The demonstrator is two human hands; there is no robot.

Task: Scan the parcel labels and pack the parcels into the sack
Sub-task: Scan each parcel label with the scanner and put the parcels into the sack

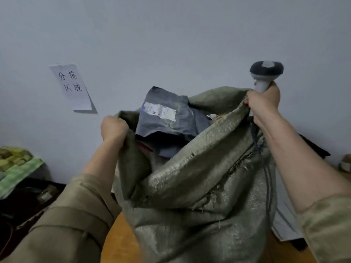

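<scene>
A grey-green woven sack [199,186] stands upright in front of me with its mouth held wide. My left hand [113,128] grips the sack's rim on the left. My right hand [264,103] grips the rim on the right and also holds the white handle of a barcode scanner [266,73], whose dark head points up. A grey plastic parcel [171,118] with a white label [159,110] sticks out of the sack's mouth. More dark parcels lie beneath it inside, mostly hidden.
A paper sign [71,86] with printed characters hangs on the pale wall behind. A green patterned cloth [17,166] lies at the left. An orange-brown table surface [117,242] shows below the sack. Dark items sit at the lower left and a white sheet at the right.
</scene>
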